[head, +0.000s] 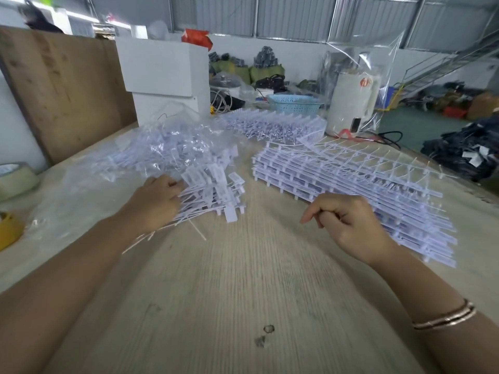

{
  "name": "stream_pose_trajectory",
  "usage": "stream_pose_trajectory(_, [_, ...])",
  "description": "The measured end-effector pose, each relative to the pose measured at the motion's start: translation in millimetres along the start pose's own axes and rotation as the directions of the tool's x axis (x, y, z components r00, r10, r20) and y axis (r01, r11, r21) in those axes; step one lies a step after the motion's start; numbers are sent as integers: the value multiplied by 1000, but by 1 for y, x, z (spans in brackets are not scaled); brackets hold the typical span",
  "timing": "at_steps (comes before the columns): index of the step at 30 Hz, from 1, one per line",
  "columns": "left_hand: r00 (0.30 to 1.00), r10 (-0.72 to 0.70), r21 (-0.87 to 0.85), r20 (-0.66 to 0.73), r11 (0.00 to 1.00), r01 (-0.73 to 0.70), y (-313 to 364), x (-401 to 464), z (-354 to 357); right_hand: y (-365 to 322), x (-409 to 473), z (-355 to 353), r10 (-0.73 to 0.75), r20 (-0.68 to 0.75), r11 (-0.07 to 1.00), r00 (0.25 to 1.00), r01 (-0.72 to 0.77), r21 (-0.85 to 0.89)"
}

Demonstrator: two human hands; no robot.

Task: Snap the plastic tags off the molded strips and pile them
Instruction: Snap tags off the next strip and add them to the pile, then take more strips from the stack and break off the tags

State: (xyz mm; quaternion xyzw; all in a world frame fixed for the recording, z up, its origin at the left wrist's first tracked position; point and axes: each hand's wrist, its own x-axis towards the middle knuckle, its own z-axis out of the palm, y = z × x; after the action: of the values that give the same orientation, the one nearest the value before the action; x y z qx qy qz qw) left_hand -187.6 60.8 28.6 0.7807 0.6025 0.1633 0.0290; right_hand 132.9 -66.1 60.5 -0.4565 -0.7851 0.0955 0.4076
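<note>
Head view: left hand (159,201) curled over bundle of loose tags (213,195), gripping tails at edge of pile on clear plastic sheet (81,182). Right hand (348,225) loosely fisted, seems empty, can't tell for sure. Stack of molded strips (351,184) just beside right hand, untouched. Advice: seat bundle on pile, tails aligned, then pull top strip. Around: tape roll (16,179), blue basket (294,103), white box (164,76), well apart. Table (243,292) between hands; no obstruction.
</note>
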Motion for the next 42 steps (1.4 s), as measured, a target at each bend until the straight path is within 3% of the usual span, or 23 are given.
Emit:
stream_pose_trajectory(4, [980,52,31,-191,998,-47,20,-6,-19,2,0,0,-5,3,1000,1000,5,0])
stream_pose_trajectory(9, [932,168,229,-322,969,-96,64,-20,-33,5,2,3,13,6,1000,1000,-13,-23])
stream_pose_trajectory(14, [851,502,239,-155,854,-461,128,-44,-9,8,0,14,69,53,996,996,-66,-58])
stream_pose_trajectory(16, [828,556,202,-69,821,-535,160,-51,10,7,2,21,81,66,986,995,-70,-154])
stream_pose_trajectory(18, [866,499,154,-8,857,-492,181,-47,24,10,4,23,134,44,954,990,-117,-276])
stream_pose_trajectory(21, [923,384,94,18,918,-384,187,-37,39,19,11,13,219,-69,928,973,-230,-294])
stream_pose_trajectory(25, [927,374,-3,-39,927,-375,177,-33,52,24,44,-9,153,-107,870,982,-185,-457])
stream_pose_trajectory(27, [919,391,-37,-45,919,-393,172,-32,56,32,66,-19,119,-55,763,991,-126,-634])
stream_pose_trajectory(29, [919,392,-65,-45,917,-394,169,-30,57,44,84,-26,213,-5,627,977,-141,-766])
stream_pose_trajectory(33, [923,384,-94,-29,918,-385,169,-31,56,74,105,-30,504,-71,445,861,-330,-832])
stream_pose_trajectory(37, [922,384,-109,-54,915,-388,168,-31,57,98,111,-31,682,-47,430,730,-452,-782])
stream_pose_trajectory(39, [919,389,-116,-63,912,-394,167,-31,58,105,111,-30,669,-64,417,740,-446,-792])
stream_pose_trajectory(42, [918,390,-121,-76,910,-397,166,-30,60,108,112,-33,526,-163,391,835,-407,-826])
